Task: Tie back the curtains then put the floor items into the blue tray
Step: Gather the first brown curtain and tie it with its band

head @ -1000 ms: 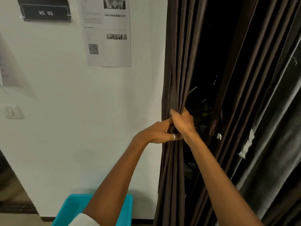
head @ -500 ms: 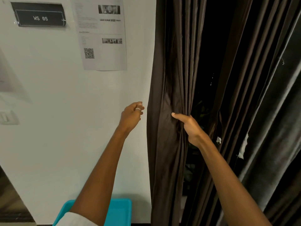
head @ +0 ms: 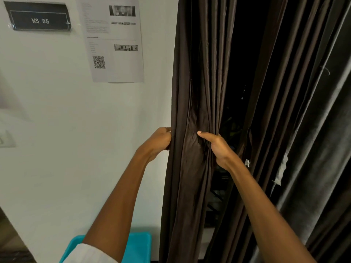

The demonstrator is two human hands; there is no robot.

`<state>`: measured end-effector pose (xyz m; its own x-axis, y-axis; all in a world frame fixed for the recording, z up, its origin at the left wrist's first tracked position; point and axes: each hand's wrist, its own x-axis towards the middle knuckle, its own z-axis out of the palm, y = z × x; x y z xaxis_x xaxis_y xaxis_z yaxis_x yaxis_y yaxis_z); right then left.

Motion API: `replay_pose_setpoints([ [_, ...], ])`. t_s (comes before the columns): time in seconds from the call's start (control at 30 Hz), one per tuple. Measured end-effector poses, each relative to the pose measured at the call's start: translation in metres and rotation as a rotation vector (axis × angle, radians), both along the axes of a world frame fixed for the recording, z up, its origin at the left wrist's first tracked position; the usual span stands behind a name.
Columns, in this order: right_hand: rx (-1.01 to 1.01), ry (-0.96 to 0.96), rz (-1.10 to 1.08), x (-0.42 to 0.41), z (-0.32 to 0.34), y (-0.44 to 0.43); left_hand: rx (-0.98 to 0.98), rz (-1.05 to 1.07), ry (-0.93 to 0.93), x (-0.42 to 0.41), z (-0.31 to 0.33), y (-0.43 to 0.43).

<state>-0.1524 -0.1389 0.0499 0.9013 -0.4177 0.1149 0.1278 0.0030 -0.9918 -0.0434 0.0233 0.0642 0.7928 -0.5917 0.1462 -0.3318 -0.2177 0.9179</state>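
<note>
A dark brown curtain (head: 191, 103) hangs bunched in folds beside a white wall. My right hand (head: 216, 147) grips the bunch from its right side, thumb pressed across the front. At the curtain's left edge my left hand (head: 158, 141) has its fingers curled around the fabric, the fingertips hidden behind it. A second, greyer curtain (head: 311, 130) hangs to the right, with a dark gap between the two. The blue tray (head: 138, 247) stands on the floor at the bottom, partly hidden by my left arm. No tie-back and no floor items show.
On the white wall (head: 76, 130) hang a black sign reading WS 05 (head: 39, 18) and a printed sheet with a QR code (head: 114, 40). A light switch (head: 5, 139) sits at the left edge. Scraps of tape (head: 281, 168) cling to the grey curtain.
My left hand let go of the bunch, swung out to the left, then came back to the curtain's left edge. My right hand kept its hold on the folds. The view shifted right.
</note>
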Motion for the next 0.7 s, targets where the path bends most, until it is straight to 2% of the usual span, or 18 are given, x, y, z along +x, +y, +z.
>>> replay_pose_setpoints([
  [0.2,-0.184,0.062,-0.129,0.011,0.004,0.008,0.113,0.11,-0.194,0.011,0.002,0.007],
  [0.37,-0.562,0.114,-0.376,0.017,0.002,0.018,0.137,0.176,-0.325,0.005,0.006,0.008],
  [0.6,-0.873,0.166,-0.627,0.026,-0.007,0.027,0.106,0.199,-0.362,-0.022,-0.007,-0.006],
  [0.7,-0.981,0.225,-0.688,0.026,-0.008,0.029,0.119,0.247,-0.437,-0.028,-0.013,-0.014],
])
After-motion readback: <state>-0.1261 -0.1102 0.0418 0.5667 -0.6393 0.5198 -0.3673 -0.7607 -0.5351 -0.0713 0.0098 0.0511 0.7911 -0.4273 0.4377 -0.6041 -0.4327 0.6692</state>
